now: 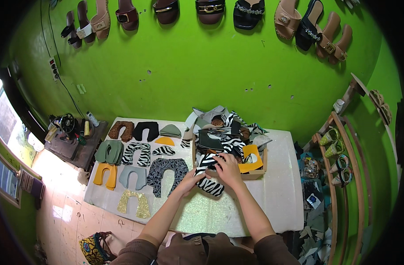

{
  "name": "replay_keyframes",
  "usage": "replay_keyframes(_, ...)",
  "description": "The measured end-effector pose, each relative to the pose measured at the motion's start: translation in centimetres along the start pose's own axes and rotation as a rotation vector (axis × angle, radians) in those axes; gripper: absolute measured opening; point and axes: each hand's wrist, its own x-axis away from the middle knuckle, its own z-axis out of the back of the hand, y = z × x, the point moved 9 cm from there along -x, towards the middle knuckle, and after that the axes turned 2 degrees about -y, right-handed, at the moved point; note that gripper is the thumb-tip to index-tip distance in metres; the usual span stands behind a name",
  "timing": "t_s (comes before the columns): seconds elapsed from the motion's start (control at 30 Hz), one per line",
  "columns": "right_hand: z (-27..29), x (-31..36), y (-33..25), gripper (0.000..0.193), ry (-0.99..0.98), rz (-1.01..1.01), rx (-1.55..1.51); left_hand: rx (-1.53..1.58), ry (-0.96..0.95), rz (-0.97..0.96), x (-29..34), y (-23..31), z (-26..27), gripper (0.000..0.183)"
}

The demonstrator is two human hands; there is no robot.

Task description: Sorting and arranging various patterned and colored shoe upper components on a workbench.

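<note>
Zebra-print material [213,187], a curved piece or small stack of them, is between the person's two hands, in front of the box's near side and over the middle of the surface [281,198]. The left hand [191,181] grasps its left side, the thumb toward the top; the right hand [229,169] has its fingers bent over the upper part, though whether it pinches or only steadies cannot be told, as its thumb is hidden. The step in hand looks like handling and squaring up this material; the next move, as I judge it, calls for a secure left grip so that the limp curve does not fold or slip.

Both forearms come in over the near edge and converge, the left slanting up to the right, the right slanting up to the left, palms mostly downward.

Just beyond stands the cardboard box [255,176], toward the far edge, heaped with scraps, a yellow piece [253,166] lying across its right front. Toward the left edge lie sorted arches: a patterned dark one [167,164] nearest the left hand, then zebra [136,146], grey [132,169], green [109,145] and yellow [105,168] ones, with a gold glitter arch [133,195] nearer the near edge.
</note>
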Motion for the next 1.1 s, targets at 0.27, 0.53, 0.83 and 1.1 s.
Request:
replay_keyframes(0.27, 0.5, -0.3, -0.3, 0.031, -0.012, 0.007, -0.074, -0.248, -0.017, 0.005, -0.3, 1.2, -0.5, 0.027)
replay_keyframes(0.53, 0.7, -0.5, 0.4, 0.038, -0.054, -0.013, -0.223, -0.36, -0.11, 0.022, -0.8, 2.4, -1.0, 0.019)
replay_keyframes(0.83, -0.8, 0.6, 1.6, 0.051, -0.351, -0.348, -0.624, -0.419, -0.299, 0.065, -0.9, 3.6, -2.3, 0.022)
replay_keyframes(1.1, -1.3, 1.8, 3.8, 0.042, -0.078, -0.393, -0.704, 0.01, -0.125, 0.044, -0.1, 2.6, -0.8, 0.023)
